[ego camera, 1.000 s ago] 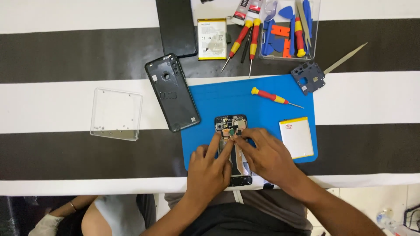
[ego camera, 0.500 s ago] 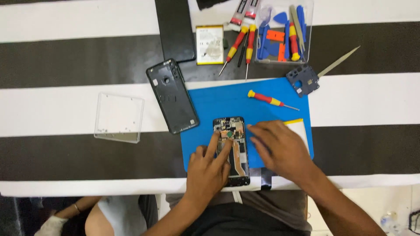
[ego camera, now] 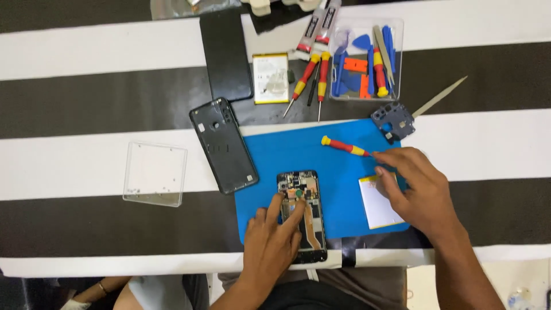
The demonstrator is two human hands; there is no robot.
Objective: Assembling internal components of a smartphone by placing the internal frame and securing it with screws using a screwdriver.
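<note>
An opened phone (ego camera: 302, 213) with bare circuit boards lies on a blue mat (ego camera: 333, 166). My left hand (ego camera: 276, 241) rests on it, fingers spread over its lower half, index finger near the boards. My right hand (ego camera: 418, 192) hovers over the mat's right side, fingertips at the tip of a red and yellow screwdriver (ego camera: 346, 147). Under that hand lies a white battery (ego camera: 377, 205) with a yellow edge. Neither hand holds anything.
A black phone back cover (ego camera: 223, 145) leans off the mat's left edge. A clear lid (ego camera: 155, 173) sits further left. At the back are a clear tray of tools (ego camera: 367, 59), two screwdrivers (ego camera: 313, 77), a second battery (ego camera: 270, 77), a dark phone (ego camera: 225, 54), a grey bracket (ego camera: 392, 120) and a metal spudger (ego camera: 439, 97).
My right hand has left the phone and moved right and up across the mat to the screwdriver's tip. The left hand stays on the phone.
</note>
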